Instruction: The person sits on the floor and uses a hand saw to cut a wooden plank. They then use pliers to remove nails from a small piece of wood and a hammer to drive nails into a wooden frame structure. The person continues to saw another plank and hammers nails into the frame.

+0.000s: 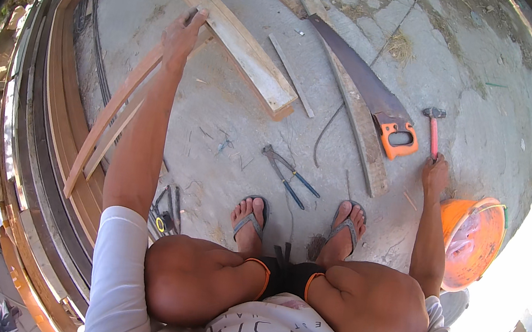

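At the upper left, my left hand (pixel 184 36) is closed on a wooden frame (pixel 253 60) where its boards meet. One pale board of it runs toward the right, and a curved strip of wood (pixel 112 109) reaches back toward me beneath my forearm. Off to the right, my right hand (pixel 436 175) wraps round the lower end of a hammer's red handle. The hammer (pixel 434 129) has its dark head pointing away from me, close to the floor. Between my hands lies a pair of pincers (pixel 287 172) with dark blue handles, its jaws parted.
A handsaw (pixel 370 86) with an orange handle lies along a long plank (pixel 351 103). An orange bucket (pixel 473 243) stands beside my right forearm. Long boards (pixel 52 104) are stacked at left. Near my left knee lie several dark tools (pixel 166 210). A thin wood strip (pixel 291 75) rests on the concrete.
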`<act>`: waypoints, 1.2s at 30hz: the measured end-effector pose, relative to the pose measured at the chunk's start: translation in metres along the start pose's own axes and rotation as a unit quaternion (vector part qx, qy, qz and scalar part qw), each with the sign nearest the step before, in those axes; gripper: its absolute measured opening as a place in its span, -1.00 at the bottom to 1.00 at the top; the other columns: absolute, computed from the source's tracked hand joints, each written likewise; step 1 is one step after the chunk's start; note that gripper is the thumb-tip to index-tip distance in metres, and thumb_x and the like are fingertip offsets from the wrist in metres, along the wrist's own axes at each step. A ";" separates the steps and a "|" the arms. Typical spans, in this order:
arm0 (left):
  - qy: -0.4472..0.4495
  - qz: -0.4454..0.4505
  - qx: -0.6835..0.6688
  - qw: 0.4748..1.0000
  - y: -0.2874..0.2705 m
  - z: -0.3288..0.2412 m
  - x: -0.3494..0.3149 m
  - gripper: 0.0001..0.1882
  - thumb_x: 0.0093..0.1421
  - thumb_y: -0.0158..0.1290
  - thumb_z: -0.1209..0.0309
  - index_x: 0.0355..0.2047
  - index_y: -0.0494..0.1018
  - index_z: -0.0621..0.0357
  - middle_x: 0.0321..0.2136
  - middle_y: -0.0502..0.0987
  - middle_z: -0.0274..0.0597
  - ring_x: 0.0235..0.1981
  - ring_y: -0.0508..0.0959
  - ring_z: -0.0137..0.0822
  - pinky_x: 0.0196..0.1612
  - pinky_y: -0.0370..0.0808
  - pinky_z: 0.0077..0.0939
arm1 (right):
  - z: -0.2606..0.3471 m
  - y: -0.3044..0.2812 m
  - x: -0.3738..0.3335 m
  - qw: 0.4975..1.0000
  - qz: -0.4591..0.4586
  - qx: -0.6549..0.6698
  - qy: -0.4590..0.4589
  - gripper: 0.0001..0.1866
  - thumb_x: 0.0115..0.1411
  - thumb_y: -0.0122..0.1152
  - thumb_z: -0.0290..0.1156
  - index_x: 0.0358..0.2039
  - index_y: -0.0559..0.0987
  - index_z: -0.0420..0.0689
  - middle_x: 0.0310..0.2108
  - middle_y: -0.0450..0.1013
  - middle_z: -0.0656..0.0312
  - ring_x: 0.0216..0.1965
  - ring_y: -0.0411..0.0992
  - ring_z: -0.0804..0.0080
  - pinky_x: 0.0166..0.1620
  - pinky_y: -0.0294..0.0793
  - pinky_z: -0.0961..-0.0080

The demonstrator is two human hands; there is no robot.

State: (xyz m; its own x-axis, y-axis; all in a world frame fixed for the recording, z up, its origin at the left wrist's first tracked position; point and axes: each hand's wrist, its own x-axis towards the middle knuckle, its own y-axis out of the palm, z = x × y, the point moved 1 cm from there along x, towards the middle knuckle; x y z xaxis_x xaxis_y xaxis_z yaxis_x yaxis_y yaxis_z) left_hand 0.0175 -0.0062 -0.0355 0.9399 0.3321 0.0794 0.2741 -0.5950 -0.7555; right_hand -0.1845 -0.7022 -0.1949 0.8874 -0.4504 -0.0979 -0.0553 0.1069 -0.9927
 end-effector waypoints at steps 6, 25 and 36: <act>0.036 -0.075 0.001 0.997 0.006 -0.008 -0.005 -0.27 0.28 0.15 -0.25 0.15 0.64 0.11 0.03 0.71 0.03 0.17 0.60 0.01 0.48 -0.12 0.32 | -0.022 0.013 0.019 0.993 -0.052 0.078 -0.067 -0.61 0.41 0.12 -0.20 -0.02 0.58 -0.30 -0.20 0.54 -0.20 -0.19 0.57 -0.20 -0.11 0.54 -0.04; -0.004 -0.058 0.007 0.998 0.011 -0.026 -0.010 -0.36 0.25 0.17 -0.24 0.11 0.68 -0.07 0.09 0.67 -0.05 0.25 0.49 -0.02 0.45 -0.21 0.42 | 0.344 -0.134 -0.100 0.755 0.327 0.540 -0.174 -0.40 0.14 0.63 -0.08 -0.10 0.50 -0.26 -0.25 0.47 0.22 -0.21 0.44 0.50 -0.12 0.46 0.48; -0.029 -0.063 -0.051 0.996 0.013 -0.004 -0.004 -0.35 0.50 -0.28 -0.13 0.01 0.69 0.02 0.05 0.68 -0.01 0.21 0.50 0.13 0.44 -0.23 0.48 | 0.356 -0.140 -0.096 0.709 0.357 0.593 -0.134 -0.50 0.12 0.61 -0.21 -0.20 0.45 -0.19 -0.32 0.42 0.26 -0.30 0.38 0.57 -0.24 0.39 0.55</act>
State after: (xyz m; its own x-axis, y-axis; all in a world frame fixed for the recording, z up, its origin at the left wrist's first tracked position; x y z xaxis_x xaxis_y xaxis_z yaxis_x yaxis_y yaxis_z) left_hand 0.0185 -0.0181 -0.0426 0.8843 0.4485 0.1297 0.4109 -0.6158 -0.6723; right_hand -0.0988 -0.3581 -0.0214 0.8904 0.2623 -0.3720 -0.2526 0.9646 0.0755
